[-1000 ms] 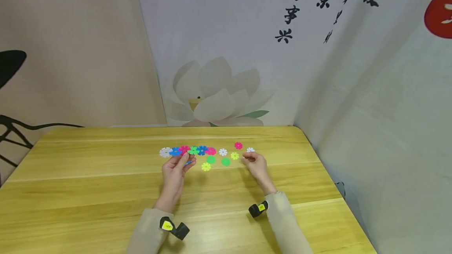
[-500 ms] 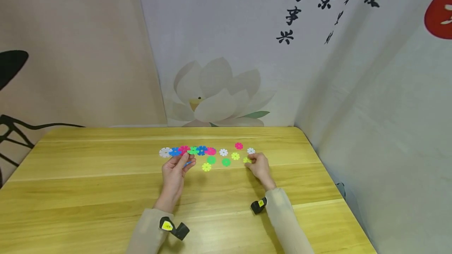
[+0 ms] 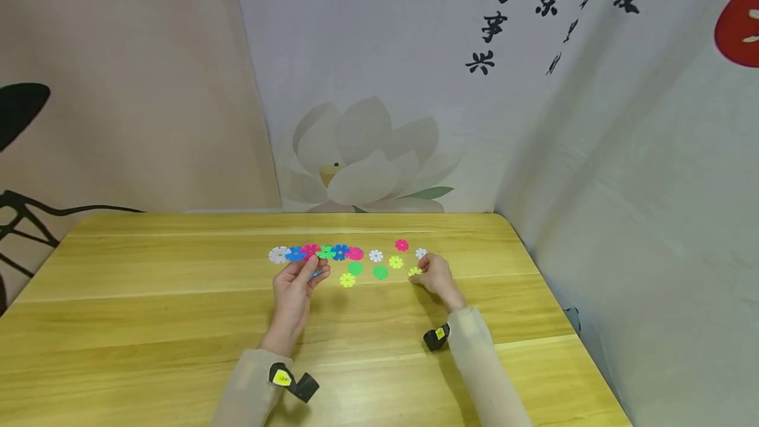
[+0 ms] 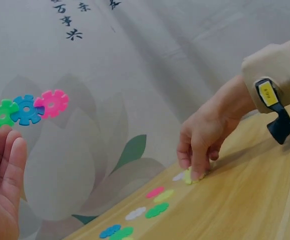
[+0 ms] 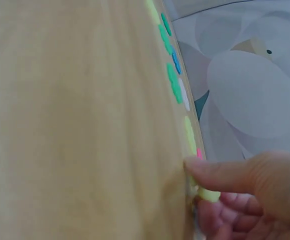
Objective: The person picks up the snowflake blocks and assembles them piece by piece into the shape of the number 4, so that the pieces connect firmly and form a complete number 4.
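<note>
A chain of interlocking snowflake discs (image 3: 340,252) runs white, blue, pink, green, blue, pink, raised above the table. My left hand (image 3: 292,294) pinches it near the pink and green discs. The chain's right end, a pink disc (image 4: 55,103), stands out in the left wrist view. Down on the table to the right, my right hand (image 3: 439,279) pinches a yellow snowflake disc (image 3: 414,271) between thumb and fingers. In the right wrist view that yellow disc (image 5: 209,195) shows partly, the rest covered by the fingers. A white disc (image 3: 421,253) lies just beyond this hand.
Loose discs lie between the hands: pink (image 3: 402,244), white (image 3: 376,256), yellow (image 3: 396,262), green (image 3: 381,272), another green (image 3: 355,269) and a nearer yellow (image 3: 347,280). A blue disc (image 4: 110,231) shows in the left wrist view. Behind the wooden table (image 3: 178,341) hangs a printed curtain (image 3: 367,51).
My right hand has come onto the yellow disc at the right and now pinches it. The left hand keeps holding the chain in nearly the same place.
</note>
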`<state>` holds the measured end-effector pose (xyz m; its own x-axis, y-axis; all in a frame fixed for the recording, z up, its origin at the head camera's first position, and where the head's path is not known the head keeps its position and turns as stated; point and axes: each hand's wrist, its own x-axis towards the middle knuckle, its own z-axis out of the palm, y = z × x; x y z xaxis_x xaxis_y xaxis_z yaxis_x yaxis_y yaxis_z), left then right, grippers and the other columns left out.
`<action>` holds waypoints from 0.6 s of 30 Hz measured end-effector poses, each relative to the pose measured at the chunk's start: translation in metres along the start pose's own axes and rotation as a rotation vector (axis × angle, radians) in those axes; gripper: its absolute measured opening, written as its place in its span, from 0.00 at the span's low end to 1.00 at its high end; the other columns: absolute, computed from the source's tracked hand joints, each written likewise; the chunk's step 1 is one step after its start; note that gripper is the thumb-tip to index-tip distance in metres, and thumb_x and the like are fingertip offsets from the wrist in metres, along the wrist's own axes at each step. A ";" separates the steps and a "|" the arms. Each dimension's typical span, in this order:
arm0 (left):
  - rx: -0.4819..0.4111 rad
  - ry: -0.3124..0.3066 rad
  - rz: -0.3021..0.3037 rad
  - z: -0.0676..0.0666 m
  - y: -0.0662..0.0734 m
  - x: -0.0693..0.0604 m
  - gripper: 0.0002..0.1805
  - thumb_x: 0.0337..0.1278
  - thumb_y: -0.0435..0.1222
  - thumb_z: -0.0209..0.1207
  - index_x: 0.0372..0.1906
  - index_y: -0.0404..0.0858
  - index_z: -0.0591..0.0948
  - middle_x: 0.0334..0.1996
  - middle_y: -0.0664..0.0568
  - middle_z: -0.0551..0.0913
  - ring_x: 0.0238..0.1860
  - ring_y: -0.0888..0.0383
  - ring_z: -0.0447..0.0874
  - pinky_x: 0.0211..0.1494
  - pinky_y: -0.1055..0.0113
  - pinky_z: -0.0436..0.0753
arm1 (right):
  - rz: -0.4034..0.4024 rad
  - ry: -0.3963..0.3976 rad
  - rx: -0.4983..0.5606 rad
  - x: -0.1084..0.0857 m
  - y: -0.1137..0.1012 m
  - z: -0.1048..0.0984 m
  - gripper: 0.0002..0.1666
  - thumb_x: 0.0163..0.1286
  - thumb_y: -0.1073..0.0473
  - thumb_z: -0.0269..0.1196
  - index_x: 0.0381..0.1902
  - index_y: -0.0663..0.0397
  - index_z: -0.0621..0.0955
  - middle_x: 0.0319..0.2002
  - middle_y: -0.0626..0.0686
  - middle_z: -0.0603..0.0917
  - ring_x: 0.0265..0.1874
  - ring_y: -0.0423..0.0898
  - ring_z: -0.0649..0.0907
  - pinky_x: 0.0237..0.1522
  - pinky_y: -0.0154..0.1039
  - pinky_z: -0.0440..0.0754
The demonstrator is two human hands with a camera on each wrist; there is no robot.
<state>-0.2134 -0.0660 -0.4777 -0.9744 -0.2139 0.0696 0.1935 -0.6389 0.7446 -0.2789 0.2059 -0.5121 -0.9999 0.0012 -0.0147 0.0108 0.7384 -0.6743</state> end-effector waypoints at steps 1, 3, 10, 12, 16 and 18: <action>0.000 0.001 -0.002 0.000 0.000 0.000 0.11 0.60 0.25 0.56 0.26 0.38 0.84 0.24 0.49 0.85 0.28 0.59 0.85 0.37 0.67 0.86 | -0.015 0.015 0.031 -0.001 0.000 0.000 0.13 0.50 0.70 0.71 0.30 0.64 0.76 0.25 0.53 0.76 0.26 0.45 0.74 0.28 0.34 0.75; -0.001 0.004 -0.005 0.001 0.001 0.000 0.11 0.60 0.25 0.56 0.26 0.38 0.84 0.24 0.49 0.85 0.28 0.59 0.85 0.37 0.67 0.86 | -0.050 0.049 0.111 -0.003 -0.001 0.001 0.10 0.51 0.72 0.69 0.29 0.65 0.77 0.25 0.53 0.76 0.25 0.44 0.73 0.27 0.32 0.74; -0.002 -0.008 -0.009 0.002 0.000 -0.001 0.11 0.60 0.26 0.56 0.26 0.39 0.84 0.24 0.50 0.85 0.28 0.59 0.85 0.37 0.67 0.86 | -0.281 0.165 0.423 -0.022 -0.023 0.003 0.06 0.56 0.73 0.66 0.32 0.72 0.80 0.25 0.59 0.81 0.24 0.40 0.78 0.27 0.30 0.80; -0.005 -0.021 -0.004 0.003 0.000 -0.002 0.11 0.60 0.26 0.56 0.26 0.38 0.84 0.25 0.50 0.85 0.28 0.59 0.85 0.37 0.67 0.86 | -0.331 0.165 0.533 -0.030 -0.036 0.003 0.07 0.57 0.72 0.66 0.31 0.74 0.80 0.25 0.62 0.81 0.23 0.40 0.79 0.26 0.33 0.83; -0.006 -0.041 -0.003 0.004 -0.003 -0.003 0.11 0.61 0.25 0.55 0.27 0.38 0.83 0.25 0.49 0.85 0.29 0.59 0.85 0.37 0.67 0.86 | -0.408 0.151 0.749 -0.043 -0.059 0.005 0.07 0.59 0.74 0.63 0.31 0.79 0.77 0.25 0.65 0.82 0.22 0.40 0.81 0.26 0.35 0.84; -0.009 -0.046 -0.008 0.005 -0.004 -0.004 0.11 0.61 0.25 0.55 0.27 0.38 0.83 0.25 0.49 0.85 0.29 0.59 0.85 0.37 0.67 0.86 | -0.437 0.148 0.832 -0.048 -0.067 0.007 0.07 0.60 0.76 0.61 0.32 0.81 0.75 0.25 0.61 0.82 0.22 0.39 0.81 0.26 0.32 0.83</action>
<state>-0.2110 -0.0589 -0.4772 -0.9801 -0.1744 0.0947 0.1865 -0.6470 0.7393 -0.2318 0.1514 -0.4717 -0.9077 -0.0341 0.4181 -0.4175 -0.0234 -0.9084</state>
